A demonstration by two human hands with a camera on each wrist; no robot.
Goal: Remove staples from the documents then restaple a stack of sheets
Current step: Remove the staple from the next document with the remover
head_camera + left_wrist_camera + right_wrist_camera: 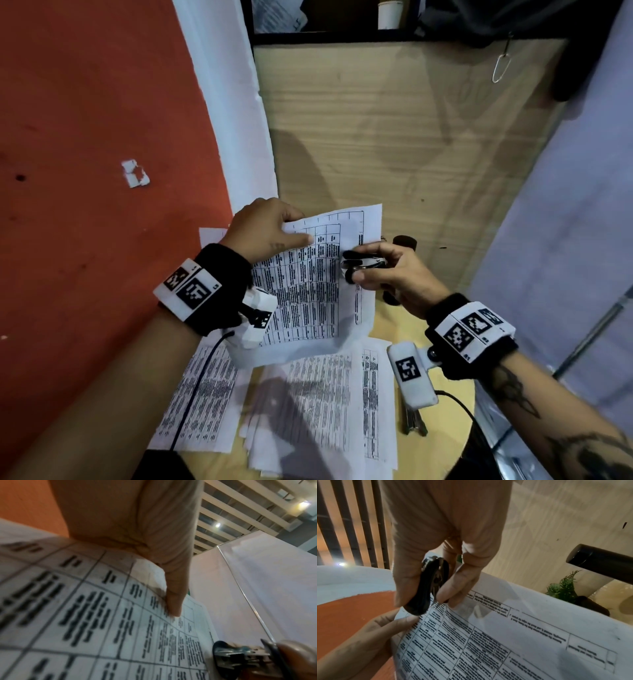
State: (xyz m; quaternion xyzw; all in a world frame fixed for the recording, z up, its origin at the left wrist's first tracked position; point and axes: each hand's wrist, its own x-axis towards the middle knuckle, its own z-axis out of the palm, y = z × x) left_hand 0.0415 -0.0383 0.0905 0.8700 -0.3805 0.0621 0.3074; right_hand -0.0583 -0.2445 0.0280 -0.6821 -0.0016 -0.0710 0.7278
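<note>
My left hand [301, 228] holds up a stapled document [308, 291] of printed tables, pinching its top left corner, thumb [173, 601] on the front and fingers behind. My right hand [361, 262] grips a black staple remover [371, 264] with metal claws at the document's right edge. In the right wrist view the staple remover [428, 588] points down at the document [505, 635] near its corner, with the left hand [368, 635] beside it. The claws [240, 654] show close to the page edge; the staple itself is not visible.
More printed sheets [308, 404] lie spread on the round yellow table [452, 404]. A stapler [415, 419] lies at their right, partly hidden by my wrist camera. A black rod [404, 241] and a small plant [563, 588] sit behind the document. A paper scrap [135, 173] lies on the orange floor.
</note>
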